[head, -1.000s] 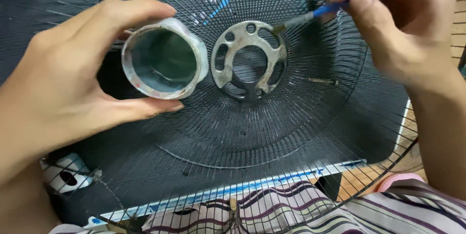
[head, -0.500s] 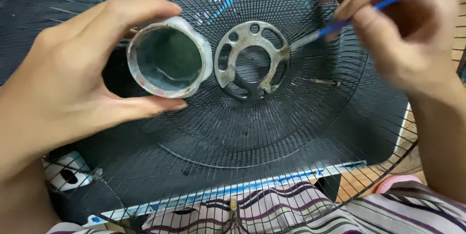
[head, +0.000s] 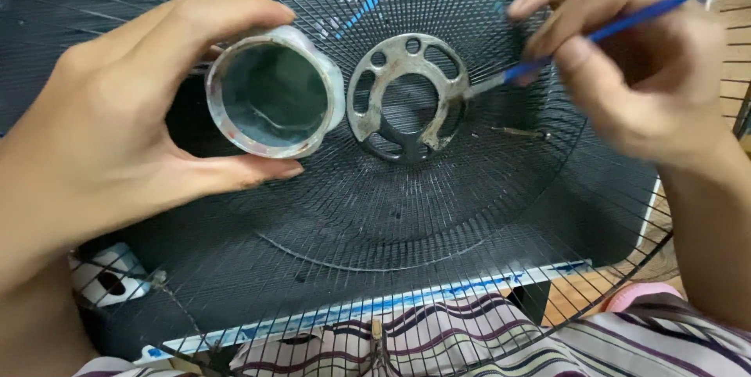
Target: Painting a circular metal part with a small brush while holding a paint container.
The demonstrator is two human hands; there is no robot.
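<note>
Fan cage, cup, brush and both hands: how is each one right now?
Wire fan cage: lying flat, its metal centre ring silvery.
Small cup: tilted toward the camera, dark paint inside.
Left hand: gripping the cup.
Paintbrush: tip touching the ring.
Right hand: pinching the paintbrush.

Round black wire fan guard (head: 438, 213): thin metal, matt, w/ blue paint flecks. Grey perforated centre ring (head: 407, 97): dull metal, worn and blotchy. Small round cup (head: 274, 101): whitish translucent plastic, stained rim, glossy inside. Thin blue-handled brush (head: 626, 21): smooth. Striped cloth (head: 438, 342): soft.
</note>
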